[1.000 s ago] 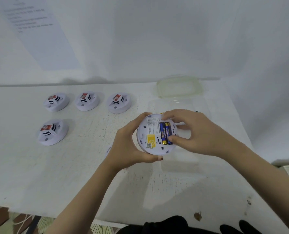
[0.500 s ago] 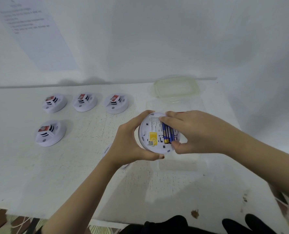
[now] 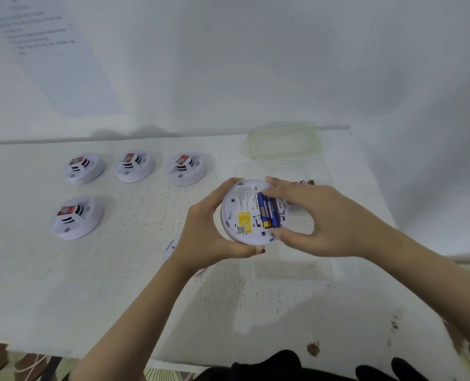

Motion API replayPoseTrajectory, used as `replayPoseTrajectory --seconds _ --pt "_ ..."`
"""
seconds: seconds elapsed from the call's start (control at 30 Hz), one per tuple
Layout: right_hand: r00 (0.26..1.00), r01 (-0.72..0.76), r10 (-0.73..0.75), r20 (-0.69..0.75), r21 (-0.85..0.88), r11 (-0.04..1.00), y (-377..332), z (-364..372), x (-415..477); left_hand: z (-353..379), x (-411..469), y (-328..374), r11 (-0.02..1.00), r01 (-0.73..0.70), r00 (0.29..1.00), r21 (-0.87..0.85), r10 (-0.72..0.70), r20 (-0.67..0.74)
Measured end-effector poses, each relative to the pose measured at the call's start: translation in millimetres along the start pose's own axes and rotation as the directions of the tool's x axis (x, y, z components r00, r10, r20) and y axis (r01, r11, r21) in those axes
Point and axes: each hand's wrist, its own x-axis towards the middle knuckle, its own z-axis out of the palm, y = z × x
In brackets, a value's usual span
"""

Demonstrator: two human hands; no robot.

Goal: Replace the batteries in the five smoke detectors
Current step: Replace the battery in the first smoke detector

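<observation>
Above the white table (image 3: 118, 284), the left hand (image 3: 206, 237) grips an upturned smoke detector (image 3: 251, 213). The right hand (image 3: 319, 218) pinches two blue batteries (image 3: 268, 213) in its compartment; one reads "3000". A yellow label (image 3: 244, 221) sits left of them; its print is illegible.

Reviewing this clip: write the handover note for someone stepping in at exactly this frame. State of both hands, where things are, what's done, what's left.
Left hand: grips the open smoke detector by its rim, back side up, above the table.
Right hand: fingertips on the two blue batteries in its bay, one at each end.
Four other detectors sit face up at the left.
A round white part, probably the cover, lies under the left wrist.
Clear container and lid behind the hands; loose batteries just visible inside.
Done: cover off, batteries in the bay.
Left: can't tell whether these are new or old; close up. Status of the other four unknown.
</observation>
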Motion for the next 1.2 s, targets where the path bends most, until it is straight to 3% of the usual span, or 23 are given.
replayPoseTrajectory --seconds 0.17,0.33,0.5,1.2 --pt "0.991 -0.11 0.108 0.074 0.023 0.994 -4 6 -2 0 2 5 0.999 -0.036 0.999 -0.037 0.035 -0.038" --pt "0.99 -0.139 0.141 -0.014 0.124 0.983 -4 7 -2 2 3 8 0.999 -0.048 0.999 -0.023 0.048 -0.024" --pt "0.986 -0.166 0.169 -0.005 0.155 0.974 -4 6 -2 5 0 2 0.999 -0.05 0.999 0.006 0.05 0.014" --pt "0.985 -0.159 0.158 0.07 0.013 0.987 -1 13 0 5 -2 -5 0.999 0.001 0.999 0.04 -0.003 0.035"
